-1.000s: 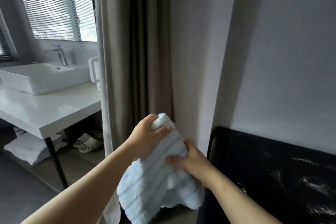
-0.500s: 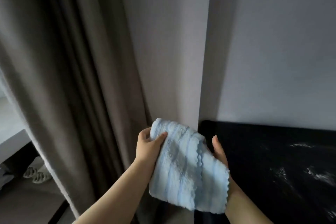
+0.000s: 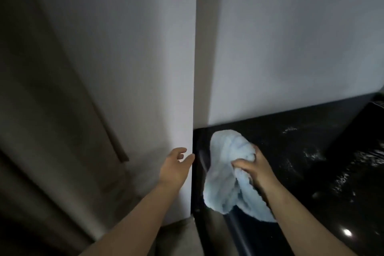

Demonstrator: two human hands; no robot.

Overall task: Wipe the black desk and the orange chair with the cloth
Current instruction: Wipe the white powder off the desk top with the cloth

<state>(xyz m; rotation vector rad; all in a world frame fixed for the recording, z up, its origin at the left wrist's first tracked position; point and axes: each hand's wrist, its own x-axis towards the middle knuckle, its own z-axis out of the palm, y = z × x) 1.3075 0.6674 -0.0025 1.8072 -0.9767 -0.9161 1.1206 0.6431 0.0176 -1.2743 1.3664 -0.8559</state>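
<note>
- Right hand (image 3: 256,169): fingers curled into the bunched blue cloth (image 3: 226,174), pressing it on the black bench (image 3: 311,172) at its near-left corner.
- Left hand (image 3: 175,167): fingers loosely spread, holding nothing, beside the wall edge (image 3: 192,89).
- Progress: wiping appears barely begun; white smears remain to the right. The orange chair is not in view.

A single wide-angle camera, worn on the person's head, looks forward and steeply down along both forearms, which enter from the bottom edge. It sits close: the right hand's grip (image 3: 252,169) on the pale blue fluffy cloth (image 3: 225,174) falls low and just right of centre. Right of that grip the glossy black table (image 3: 311,162) runs off the frame edge. Left of it hangs the open left hand (image 3: 175,167), before a white wall corner (image 3: 182,68). Straight lines bow towards the edges.
</note>
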